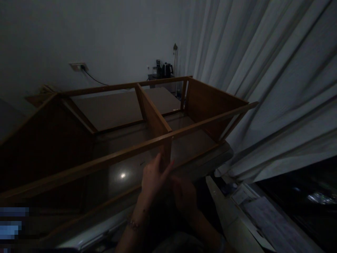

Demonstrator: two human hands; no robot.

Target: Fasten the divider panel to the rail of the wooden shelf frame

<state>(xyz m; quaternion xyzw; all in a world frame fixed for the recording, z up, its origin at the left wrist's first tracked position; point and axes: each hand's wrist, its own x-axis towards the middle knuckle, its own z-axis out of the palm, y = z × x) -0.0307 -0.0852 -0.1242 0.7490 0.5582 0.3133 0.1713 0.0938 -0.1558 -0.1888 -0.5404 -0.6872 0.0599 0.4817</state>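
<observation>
A wooden cabinet frame [210,121] lies tipped on its back in a dark room, with its open side facing up. A central divider panel [152,114] splits it in two. My left hand [153,179] reaches up to the near end of the divider under the front rail. One finger is on the divider's left and another on its right, so the hand clasps the panel's edge. My right hand [186,196] sits just right of and below the left hand, at the frame's lower edge. Its fingers are lost in shadow. A bracelet [133,224] is on my left wrist.
Long grey curtains [263,70] hang close on the right. A pale ledge with papers [252,214] runs below them. A kettle and a dark appliance [164,69] stand on a small table by the far wall. A cable runs from a wall socket [78,66].
</observation>
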